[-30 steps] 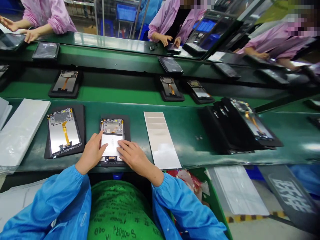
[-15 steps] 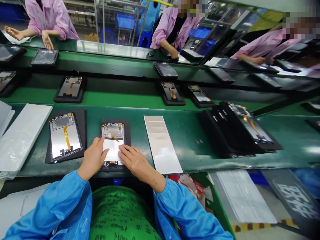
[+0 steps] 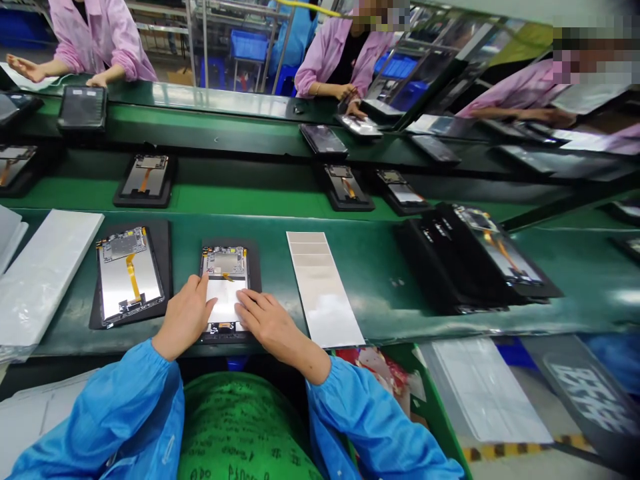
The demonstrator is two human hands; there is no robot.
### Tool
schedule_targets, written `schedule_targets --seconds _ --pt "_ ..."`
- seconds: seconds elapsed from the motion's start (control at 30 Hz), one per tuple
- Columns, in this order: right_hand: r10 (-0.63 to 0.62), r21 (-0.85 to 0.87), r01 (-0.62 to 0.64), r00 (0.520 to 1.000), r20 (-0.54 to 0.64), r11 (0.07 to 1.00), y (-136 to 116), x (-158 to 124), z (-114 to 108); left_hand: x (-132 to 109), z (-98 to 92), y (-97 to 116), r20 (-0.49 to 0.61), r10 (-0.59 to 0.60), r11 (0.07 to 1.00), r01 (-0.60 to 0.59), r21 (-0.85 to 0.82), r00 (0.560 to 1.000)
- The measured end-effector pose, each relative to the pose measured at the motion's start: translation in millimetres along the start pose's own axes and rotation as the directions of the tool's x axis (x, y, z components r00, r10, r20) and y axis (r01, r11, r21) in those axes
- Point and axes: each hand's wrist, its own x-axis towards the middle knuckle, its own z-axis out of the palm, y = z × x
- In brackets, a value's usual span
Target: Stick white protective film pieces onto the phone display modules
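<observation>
White sheet half hidden under left hand and right hand, their fingers spread flat, gripping nothing

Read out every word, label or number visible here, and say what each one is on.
"ODO" (uncertain), handwritten in black on the green padded cover; the rest of its writing is too blurred to read.
White block lettering on the dark grey panel: too distorted to read.
White marks on the black trays: too small to read.
</observation>
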Motion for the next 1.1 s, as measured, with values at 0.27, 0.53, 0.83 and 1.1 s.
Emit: schedule_targets --seconds 0.27,0.53,0.83,1.1 --pt "-0.004 -0.016 0.005 1.0 0.005 1.0 0.5 0.4 0.4 2.2 0.7 0.4 0.049 -0.015 0.999 0.013 0.032 0.999" --pt "-0.019 -0.042 0.019 1.0 -0.004 0.999 0.7 1.0 -0.5 2.9 -0.5 1.9 0.051 -0.017 0.999 0.014 0.053 0.999" --pt "-0.01 -0.031 0.01 1.0 -0.003 0.999 -0.3 1.6 -1.5 4.6 -0.9 2.9 0.055 -0.014 0.998 0.01 0.068 0.998" --pt "-0.006 -0.069 0.007 1.0 0.016 0.998 -1.6 0.9 -1.5 5.3 0.3 4.1 0.064 -0.014 0.995 0.008 0.097 0.998"
